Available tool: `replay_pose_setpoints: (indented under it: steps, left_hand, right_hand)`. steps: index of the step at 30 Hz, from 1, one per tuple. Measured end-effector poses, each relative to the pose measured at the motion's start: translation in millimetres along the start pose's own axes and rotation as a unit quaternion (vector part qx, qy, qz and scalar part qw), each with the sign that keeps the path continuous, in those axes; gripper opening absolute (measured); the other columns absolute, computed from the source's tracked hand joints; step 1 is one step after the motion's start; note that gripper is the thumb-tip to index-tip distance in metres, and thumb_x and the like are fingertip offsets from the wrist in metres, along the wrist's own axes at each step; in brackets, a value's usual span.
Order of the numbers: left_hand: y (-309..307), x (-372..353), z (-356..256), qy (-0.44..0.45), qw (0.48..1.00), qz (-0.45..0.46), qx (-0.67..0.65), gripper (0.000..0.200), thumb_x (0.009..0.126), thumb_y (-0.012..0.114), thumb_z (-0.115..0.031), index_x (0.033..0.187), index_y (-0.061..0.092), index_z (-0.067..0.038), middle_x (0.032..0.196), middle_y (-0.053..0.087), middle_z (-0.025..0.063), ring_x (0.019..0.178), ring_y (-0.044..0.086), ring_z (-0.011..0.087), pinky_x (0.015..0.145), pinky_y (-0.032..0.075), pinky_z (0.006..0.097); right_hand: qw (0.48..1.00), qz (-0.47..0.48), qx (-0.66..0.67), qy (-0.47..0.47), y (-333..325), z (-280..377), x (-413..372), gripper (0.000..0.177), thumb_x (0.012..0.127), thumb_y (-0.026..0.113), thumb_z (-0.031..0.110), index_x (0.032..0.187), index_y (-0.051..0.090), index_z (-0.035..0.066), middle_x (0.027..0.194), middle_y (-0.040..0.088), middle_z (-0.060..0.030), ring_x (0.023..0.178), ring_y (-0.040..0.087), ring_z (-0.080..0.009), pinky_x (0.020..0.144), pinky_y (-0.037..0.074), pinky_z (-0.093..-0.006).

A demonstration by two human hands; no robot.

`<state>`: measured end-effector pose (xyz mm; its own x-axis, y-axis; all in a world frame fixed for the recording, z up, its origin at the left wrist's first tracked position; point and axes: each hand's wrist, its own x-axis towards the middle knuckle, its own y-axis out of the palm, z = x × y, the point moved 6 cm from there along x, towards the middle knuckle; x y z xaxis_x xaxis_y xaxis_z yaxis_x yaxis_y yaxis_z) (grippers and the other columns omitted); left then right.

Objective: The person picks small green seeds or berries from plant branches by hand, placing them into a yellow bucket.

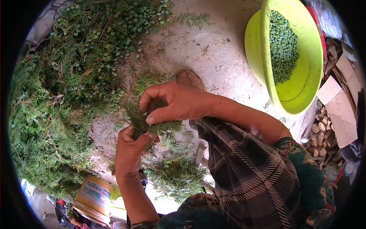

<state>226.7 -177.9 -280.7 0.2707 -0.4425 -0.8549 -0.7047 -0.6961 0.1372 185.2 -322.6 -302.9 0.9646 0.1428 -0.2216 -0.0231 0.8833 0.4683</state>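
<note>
My left hand [129,150] is closed on a green evergreen sprig [167,126], thumb pressed against the fingers. Just above it, my right hand [171,102] curls over the same sprig, thumb and fingers bent around its leafy part. Whether a berry sits between the right fingertips is hidden. To the left lies a large heap of cut evergreen branches [72,84] bearing small green berries. A smaller pile of sprigs [175,171] rests below my hands. At the upper right, a yellow-green basin [305,76] holds many loose green berries [282,45].
A brown round patterned object [190,79] lies on the concrete floor [206,49] behind my right hand. A tan bucket [93,194] leans at the lower left. Cardboard [339,110] and cut firewood [322,129] stand at the right. A plaid cloth [251,171] covers my lap.
</note>
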Motion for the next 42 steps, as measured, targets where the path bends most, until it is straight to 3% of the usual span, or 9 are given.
replay_pose_setpoints:
  steps: [4,6,9,13,28,30,36,38,42]
  left_hand:
    - [1.4,-0.7,-4.2,0.061,0.995,-0.009,-0.073,0.02,0.077,0.069,-0.011,0.092,0.059,-0.002,0.075,0.061,0.0035,0.057,0.049,0.0058,0.05,0.036,0.0187]
    - [2.9,-1.7,-7.2,0.083,0.993,-0.016,-0.085,0.016,0.078,0.069,-0.012,0.086,0.058,-0.004,0.069,0.058,0.0029,0.05,0.042,0.0048,0.044,0.031,0.0179]
    - [2.8,-3.4,-9.9,0.1,0.989,-0.048,-0.102,0.016,0.079,0.068,-0.013,0.087,0.057,-0.006,0.071,0.058,0.0016,0.05,0.042,0.0041,0.045,0.031,0.0178]
    - [10.5,-6.6,-14.7,0.102,0.981,-0.114,-0.115,0.014,0.079,0.068,-0.013,0.084,0.057,-0.008,0.07,0.057,-0.0016,0.05,0.041,0.0027,0.044,0.03,0.0173]
    - [0.5,-7.7,-9.5,0.042,0.989,-0.087,-0.11,0.014,0.073,0.067,-0.01,0.074,0.053,-0.012,0.058,0.043,-0.0074,0.046,0.034,0.0009,0.04,0.025,0.0164]
    - [-2.6,-7.0,-8.7,0.041,0.988,-0.062,-0.134,0.014,0.072,0.067,-0.01,0.073,0.053,-0.011,0.058,0.044,-0.007,0.046,0.034,0.0015,0.04,0.026,0.0165]
    - [4.7,-2.6,-11.8,0.027,0.988,-0.079,-0.133,0.017,0.07,0.069,-0.013,0.08,0.056,-0.009,0.062,0.049,-0.0054,0.047,0.038,0.0029,0.039,0.03,0.0171]
    - [7.4,-5.4,-16.7,0.046,0.982,-0.136,-0.123,0.015,0.069,0.07,-0.007,0.081,0.062,-0.003,0.072,0.06,0.0003,0.056,0.05,0.0071,0.052,0.04,0.0207]
    - [-1.0,-3.1,-14.2,0.075,0.985,-0.143,-0.055,0.02,0.068,0.072,-0.006,0.085,0.063,-0.002,0.076,0.062,0.0003,0.06,0.052,0.0079,0.058,0.041,0.0216]
  right_hand:
    - [0.986,-0.08,-0.124,-0.079,-9.7,16.1,-5.4,0.031,0.077,0.071,0.023,0.097,0.056,0.004,0.089,0.058,-0.0007,0.08,0.057,-0.0093,0.068,0.045,-0.0248]
    - [0.898,-0.15,-0.37,-0.185,-11.1,36.8,-13.1,0.031,0.073,0.07,0.03,0.09,0.058,0.008,0.08,0.059,-0.0068,0.074,0.059,-0.0226,0.063,0.046,-0.0328]
    - [0.927,-0.061,-0.361,-0.086,-2.2,39.7,-16.0,0.039,0.072,0.072,0.031,0.097,0.057,0.005,0.083,0.059,-0.0099,0.075,0.061,-0.0229,0.064,0.047,-0.0318]
    - [0.909,-0.062,-0.385,-0.145,6.0,34.6,-17.1,0.039,0.074,0.07,0.035,0.096,0.057,0.006,0.079,0.059,-0.0111,0.072,0.061,-0.0248,0.062,0.047,-0.035]
    - [0.995,0.011,-0.099,0.008,11.2,9.4,-14.1,0.024,0.083,0.059,0.018,0.101,0.054,0.003,0.079,0.057,-0.0024,0.071,0.055,-0.0113,0.064,0.043,-0.0256]
    - [0.973,0.058,0.201,0.095,19.8,-4.0,-15.8,0.024,0.083,0.054,0.017,0.098,0.055,0.0,0.077,0.059,-0.0044,0.068,0.059,-0.0136,0.054,0.049,-0.0273]
    - [0.937,-0.042,0.331,0.104,12.6,-7.1,-18.1,0.025,0.084,0.051,0.014,0.101,0.053,-0.004,0.081,0.06,-0.0088,0.067,0.06,-0.017,0.053,0.052,-0.03]
    - [0.931,-0.027,0.341,0.129,14.0,-3.5,-16.6,0.022,0.085,0.049,0.014,0.1,0.052,-0.002,0.079,0.059,-0.0074,0.063,0.059,-0.0166,0.053,0.05,-0.0288]
    - [0.949,0.012,0.276,0.152,14.7,-9.3,-18.1,0.017,0.082,0.051,0.012,0.095,0.052,0.001,0.075,0.058,-0.0057,0.06,0.059,-0.0148,0.051,0.048,-0.0265]
